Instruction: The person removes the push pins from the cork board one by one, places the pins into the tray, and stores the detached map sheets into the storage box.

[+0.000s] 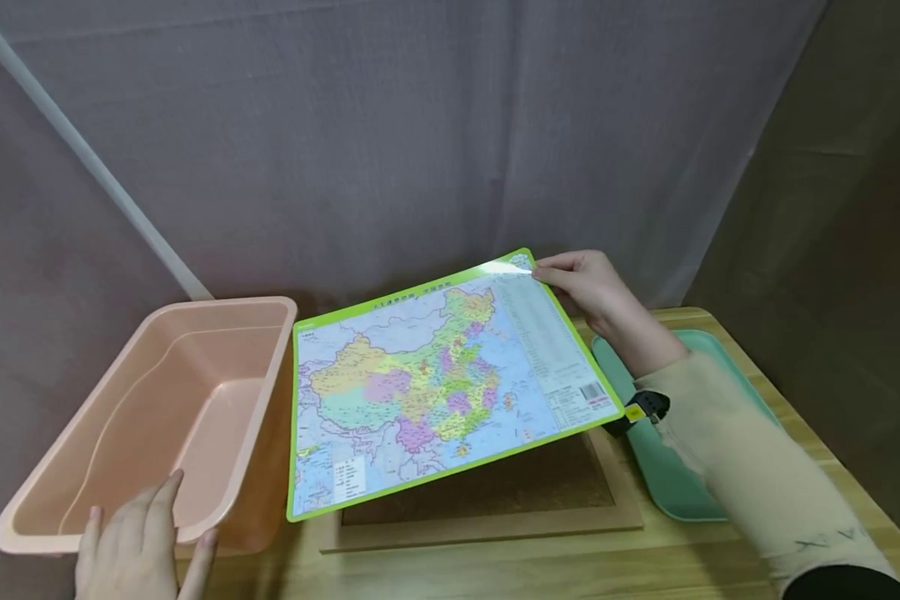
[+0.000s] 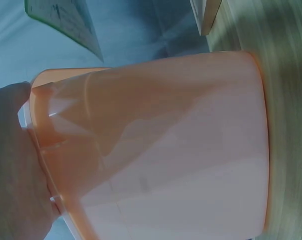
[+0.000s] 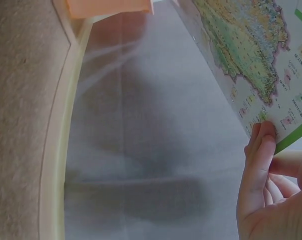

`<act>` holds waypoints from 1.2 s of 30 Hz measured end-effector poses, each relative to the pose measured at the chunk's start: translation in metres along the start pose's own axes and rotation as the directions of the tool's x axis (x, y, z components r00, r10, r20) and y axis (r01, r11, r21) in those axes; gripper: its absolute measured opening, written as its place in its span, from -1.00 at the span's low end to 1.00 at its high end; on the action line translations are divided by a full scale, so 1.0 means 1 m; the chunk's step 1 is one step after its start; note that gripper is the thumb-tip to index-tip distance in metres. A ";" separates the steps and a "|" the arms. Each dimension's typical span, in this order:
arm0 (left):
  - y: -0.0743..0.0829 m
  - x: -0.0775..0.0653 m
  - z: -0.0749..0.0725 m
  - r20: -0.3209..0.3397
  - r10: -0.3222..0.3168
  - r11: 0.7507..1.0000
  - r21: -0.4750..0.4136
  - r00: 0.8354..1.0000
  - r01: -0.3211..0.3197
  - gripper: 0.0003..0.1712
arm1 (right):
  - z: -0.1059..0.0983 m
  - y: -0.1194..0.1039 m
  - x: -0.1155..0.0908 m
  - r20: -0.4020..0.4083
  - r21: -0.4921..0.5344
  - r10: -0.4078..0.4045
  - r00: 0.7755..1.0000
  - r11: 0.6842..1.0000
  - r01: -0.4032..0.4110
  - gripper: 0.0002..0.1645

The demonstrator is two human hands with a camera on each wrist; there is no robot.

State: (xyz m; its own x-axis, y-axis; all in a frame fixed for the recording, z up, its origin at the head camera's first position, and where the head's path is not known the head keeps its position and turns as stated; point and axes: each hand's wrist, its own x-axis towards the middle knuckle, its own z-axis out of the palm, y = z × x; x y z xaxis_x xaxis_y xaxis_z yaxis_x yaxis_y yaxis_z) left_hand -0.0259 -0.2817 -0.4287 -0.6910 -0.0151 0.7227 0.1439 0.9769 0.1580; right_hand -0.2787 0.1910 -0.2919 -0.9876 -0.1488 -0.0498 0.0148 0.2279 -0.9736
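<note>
A colourful map sheet [image 1: 435, 383] with a green border hangs tilted above the table, its left edge low beside the bin. My right hand [image 1: 581, 279] pinches its far right corner; the right wrist view shows the fingers [image 3: 261, 145] against the map's [image 3: 251, 55] green edge. A peach plastic bin [image 1: 225, 307] stands at the left with nothing in it. My left hand [image 1: 138, 542] grips its near rim, fingers inside and thumb outside. In the left wrist view that hand [image 2: 10, 165] sits at the rim of the bin [image 2: 181, 150].
Under the map, a brown framed board [image 1: 495, 500] lies flat on the wooden table [image 1: 570, 567]. A teal tray [image 1: 667, 475] sits at the right under my right forearm. A grey curtain [image 1: 420, 125] closes off the back, and the table's right edge is near.
</note>
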 end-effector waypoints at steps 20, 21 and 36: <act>0.002 0.001 0.000 0.014 -0.018 1.000 -0.017 1.000 0.019 -0.01 | 0.048 -0.037 0.019 -0.061 -0.004 -0.072 0.996 0.997 0.072 -0.58; 0.002 0.001 0.000 0.016 -0.019 1.000 -0.018 1.000 0.019 -0.02 | 0.051 -0.039 0.020 -0.067 -0.002 -0.073 0.995 0.997 0.073 -0.58; 0.001 0.001 -0.001 0.060 -0.029 0.999 -0.019 0.998 0.030 -0.14 | 0.086 -0.072 0.021 -0.082 0.056 -0.105 0.991 0.992 0.109 -0.60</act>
State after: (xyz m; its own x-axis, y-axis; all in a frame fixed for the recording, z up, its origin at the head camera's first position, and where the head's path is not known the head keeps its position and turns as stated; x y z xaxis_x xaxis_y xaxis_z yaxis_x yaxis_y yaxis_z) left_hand -0.0252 -0.2806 -0.4270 -0.7361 -0.0305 0.6762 0.1368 0.9717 0.1928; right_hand -0.2873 0.0883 -0.2423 -0.9932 -0.0923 0.0708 -0.0847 0.1563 -0.9841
